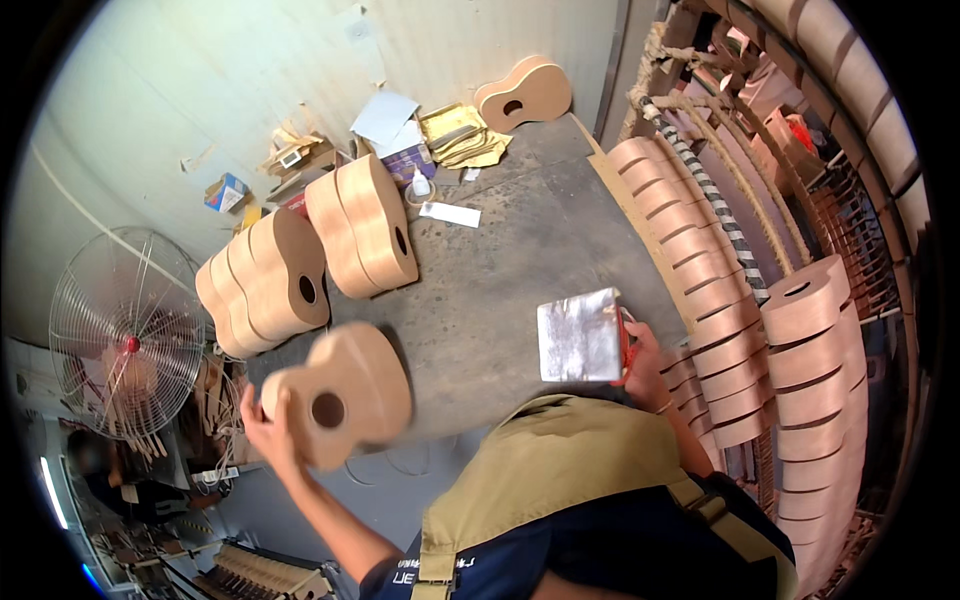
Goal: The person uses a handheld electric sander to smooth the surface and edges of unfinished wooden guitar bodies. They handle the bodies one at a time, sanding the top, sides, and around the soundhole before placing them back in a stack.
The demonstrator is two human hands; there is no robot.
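Note:
Near the front left of the table, my left hand [268, 430] grips the edge of a pale wooden ukulele body [372, 385]. Its thumb lies on the face, beside the round sound hole, and the body looks slightly blurred. On the right, my right hand [648, 362] is closed round the side of a flat rectangular block [580, 337] with a shiny silver face and red along its edge. Part of that grip is hidden behind the block. Beyond the left hand, more ukulele bodies [270, 275] stand on edge in a row, with another pair [360, 225] beside them.
The dark table [500, 260] backs onto a pale wall. One ukulele body [525, 95] leans there, near yellow sandpaper sheets [465, 135] and a small white bottle [420, 182]. A caged fan [130, 335] stands left; stacked bodies [810, 400] line the right. Another person [130, 480] is far left.

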